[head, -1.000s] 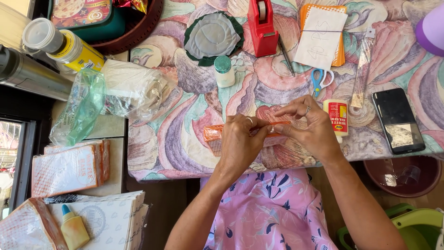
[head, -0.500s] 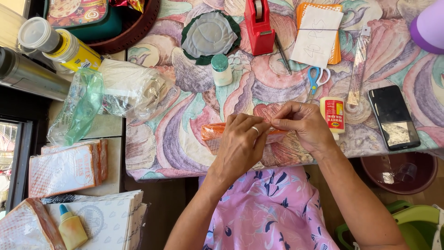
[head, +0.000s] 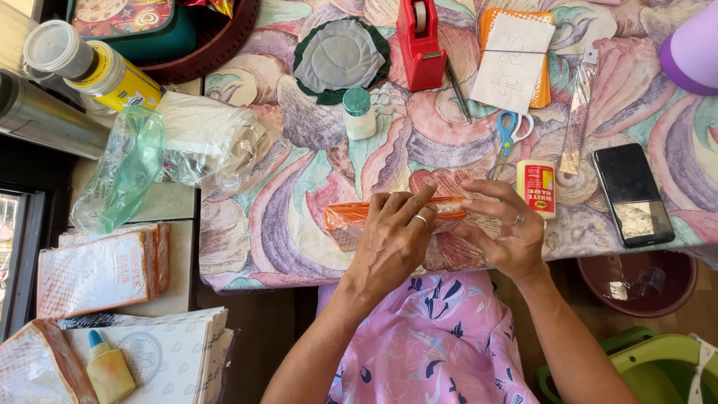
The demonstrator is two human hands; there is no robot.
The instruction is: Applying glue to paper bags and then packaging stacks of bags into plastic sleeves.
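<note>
Both hands [head: 449, 232] on orange packet [head: 351, 215]
</note>
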